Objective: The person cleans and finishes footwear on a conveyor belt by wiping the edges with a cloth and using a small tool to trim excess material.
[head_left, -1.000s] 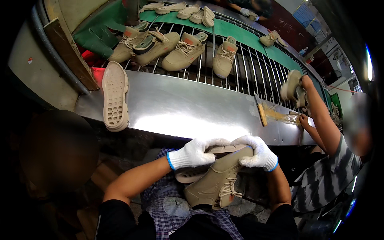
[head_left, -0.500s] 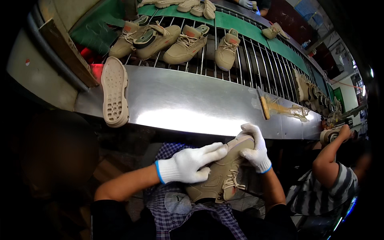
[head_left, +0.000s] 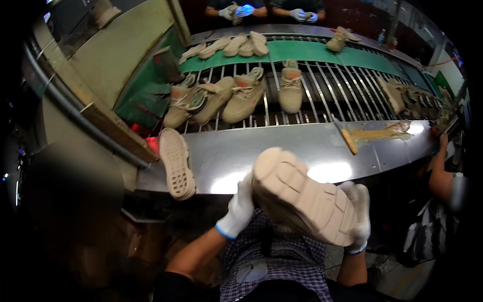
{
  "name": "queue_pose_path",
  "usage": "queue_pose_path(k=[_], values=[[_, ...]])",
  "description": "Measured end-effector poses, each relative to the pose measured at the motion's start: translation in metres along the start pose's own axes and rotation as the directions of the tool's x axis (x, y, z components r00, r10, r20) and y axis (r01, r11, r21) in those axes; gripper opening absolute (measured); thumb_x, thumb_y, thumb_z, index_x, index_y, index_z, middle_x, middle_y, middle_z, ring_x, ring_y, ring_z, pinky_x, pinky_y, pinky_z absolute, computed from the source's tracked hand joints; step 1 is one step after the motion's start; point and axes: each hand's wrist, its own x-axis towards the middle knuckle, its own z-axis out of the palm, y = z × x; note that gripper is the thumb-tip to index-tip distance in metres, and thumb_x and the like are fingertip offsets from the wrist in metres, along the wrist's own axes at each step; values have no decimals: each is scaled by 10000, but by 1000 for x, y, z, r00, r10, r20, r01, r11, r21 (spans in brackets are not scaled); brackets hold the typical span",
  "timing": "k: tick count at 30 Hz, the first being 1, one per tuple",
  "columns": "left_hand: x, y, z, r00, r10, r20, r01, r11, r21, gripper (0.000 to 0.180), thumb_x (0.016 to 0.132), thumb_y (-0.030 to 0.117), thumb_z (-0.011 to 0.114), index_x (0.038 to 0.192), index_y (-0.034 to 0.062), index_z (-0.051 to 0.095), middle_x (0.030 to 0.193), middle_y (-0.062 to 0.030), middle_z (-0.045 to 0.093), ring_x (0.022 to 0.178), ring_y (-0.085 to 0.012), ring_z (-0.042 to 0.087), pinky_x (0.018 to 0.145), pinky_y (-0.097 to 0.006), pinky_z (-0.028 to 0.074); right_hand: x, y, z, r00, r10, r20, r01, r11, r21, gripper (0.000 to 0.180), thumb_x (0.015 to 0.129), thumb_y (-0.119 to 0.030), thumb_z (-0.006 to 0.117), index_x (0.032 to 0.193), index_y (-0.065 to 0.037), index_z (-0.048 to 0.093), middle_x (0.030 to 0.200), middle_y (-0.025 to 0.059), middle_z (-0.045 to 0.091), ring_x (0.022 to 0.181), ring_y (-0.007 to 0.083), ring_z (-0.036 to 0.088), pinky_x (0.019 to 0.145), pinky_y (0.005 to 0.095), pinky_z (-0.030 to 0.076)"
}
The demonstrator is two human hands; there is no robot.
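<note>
A beige shoe [head_left: 303, 195] is held up in front of me with its pale, grooved sole turned toward my view, tilted. Its upper is mostly hidden behind the sole. My left hand [head_left: 238, 210], in a white glove with a blue cuff, grips the shoe's left end, some fingers out of sight behind it. Around the other end is my right hand [head_left: 360, 214], gloved alike, closed on the sole's edge. A loose beige sole [head_left: 176, 163] lies on the metal ledge [head_left: 226, 146] at left, its holed side up.
Several beige laced shoes [head_left: 243, 98] stand on the metal bars beyond the ledge. Further loose soles [head_left: 234, 45] lie on the green strip [head_left: 302, 52]. A wooden-handled tool [head_left: 348, 141] rests on the ledge beside yellowish residue. Gloved people work across the line; another person [head_left: 437, 176] is at right.
The shoe has been turned over and raised, so its sole now shows instead of its laced upper. My left hand has moved from the toe to the shoe's left end. The view has shifted.
</note>
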Motion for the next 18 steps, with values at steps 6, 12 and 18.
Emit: queue_pose_path(k=[6,12,18], values=[[53,-19,48,901,-30,433,120,976,-183,372,1110,213,512,915,-19,727,1077,-146,719,995,-210,665,989,-367,535,-96,110,-58,728,678,-105,-620,585,-523,1148,737,-123,967,1650,-19,279,1525,175,524,1440,289,497,1186,421,453],[32,-49,40,926,19,377,-173,909,378,358,1054,221,588,1309,-15,674,1431,-248,594,1342,-355,585,1130,-437,483,-72,79,-45,921,383,-64,-273,521,-809,1177,803,-430,921,1668,-25,233,1631,230,381,1495,374,447,1237,449,401],[-83,38,31,825,73,560,-370,818,440,712,810,257,893,1389,-15,581,1419,-275,578,1292,-422,619,1089,-484,529,-56,21,-3,919,-18,394,346,516,-784,751,744,-406,954,1329,-43,654,1279,200,646,1249,371,627,1076,502,524]])
